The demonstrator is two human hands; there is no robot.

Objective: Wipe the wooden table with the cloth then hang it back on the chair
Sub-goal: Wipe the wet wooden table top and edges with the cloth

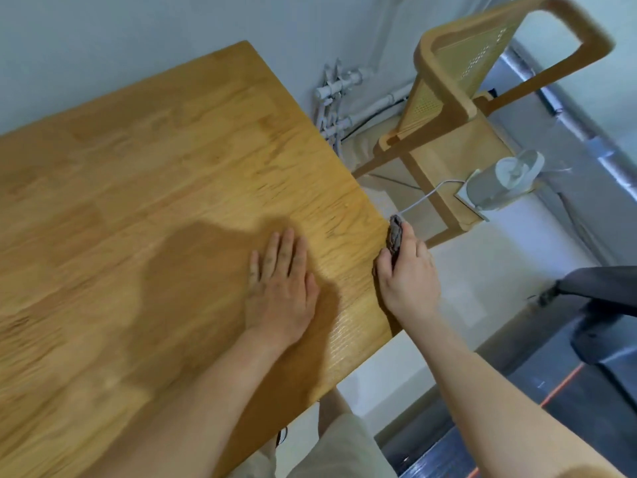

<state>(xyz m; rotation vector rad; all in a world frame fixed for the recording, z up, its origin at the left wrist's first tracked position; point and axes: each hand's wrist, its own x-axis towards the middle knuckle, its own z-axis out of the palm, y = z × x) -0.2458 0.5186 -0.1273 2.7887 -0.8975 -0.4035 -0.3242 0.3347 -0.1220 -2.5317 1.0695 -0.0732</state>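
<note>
R hand (408,274) is clamped on the bunched dark cloth (395,235), pressing it vs the side edge of the wooden table (172,188), near the corner closest to the chair (444,98); L hand (281,288) lies flat on top, fingers together, bracing. Looks like edge-wiping, tho blur makes contact hard to confirm. To do it well: keep cloth pinched w/ thumb on top, run along the edge in one pass, steady pressure, L hand holding.
</note>
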